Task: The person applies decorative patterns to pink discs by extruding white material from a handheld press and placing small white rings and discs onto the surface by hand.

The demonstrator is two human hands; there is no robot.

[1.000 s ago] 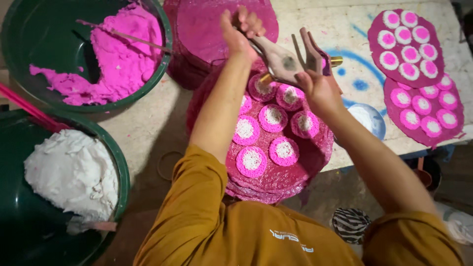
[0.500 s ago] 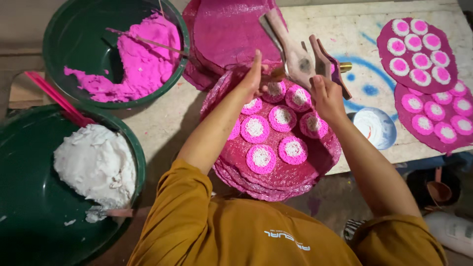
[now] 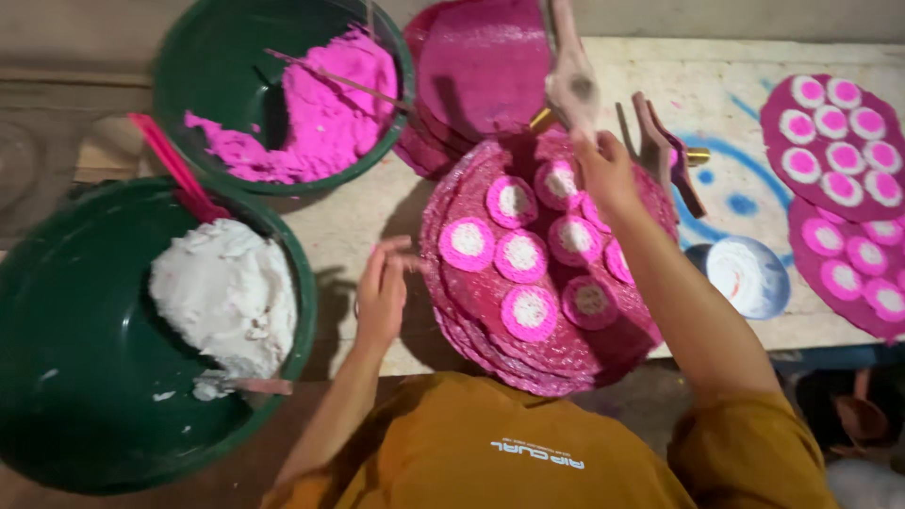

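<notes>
Table (image 3: pixel 358 226) holds green basins: pink powder (image 3: pixel 330 113), white powder (image 3: pixel 226 292).

The left hand (image 3: pixel 382 294) reaches forward from a bare forearm, palm down, fingers (image 3: pixel 394 253) loosely extended and slightly spread, tips pointing ahead and a little right. The right hand (image 3: pixel 603 170) is stretched farther out on a straighter arm, raised higher, its fingers curled closed in a grip with the knuckles up. Both arms come out of mustard-coloured short sleeves, elbows bent outward near the body.
</notes>
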